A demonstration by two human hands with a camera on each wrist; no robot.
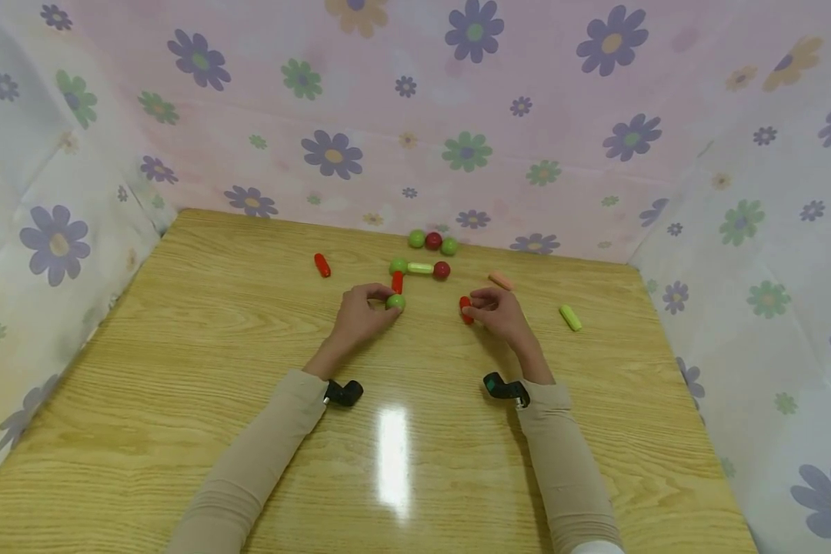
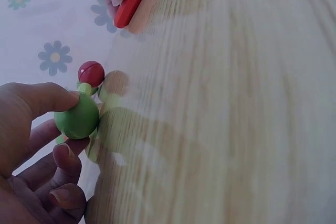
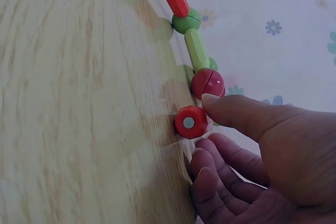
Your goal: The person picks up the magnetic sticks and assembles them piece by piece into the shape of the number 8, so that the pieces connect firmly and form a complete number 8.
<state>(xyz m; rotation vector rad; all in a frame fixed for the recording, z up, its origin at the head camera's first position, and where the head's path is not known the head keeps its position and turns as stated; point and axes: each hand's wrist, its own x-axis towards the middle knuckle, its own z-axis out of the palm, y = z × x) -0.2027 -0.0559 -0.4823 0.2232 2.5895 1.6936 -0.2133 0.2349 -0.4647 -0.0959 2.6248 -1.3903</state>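
Chain [image 1: 398, 266] on table [image 1: 215, 323] looks part-built, left hand [image 1: 362, 312] pinches its near green ball [image 1: 395, 303], right hand [image 1: 504, 315] pinches a red stick [image 1: 465, 303] (not attached yet), three balls [image 1: 433, 241] and three other sticks [image 1: 322, 265] remain unused.

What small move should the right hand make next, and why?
Probably bring the red stick in the right hand to the red ball at one end of the chain: this ball's near side is bare, and the left hand holds the green ball at the other end.
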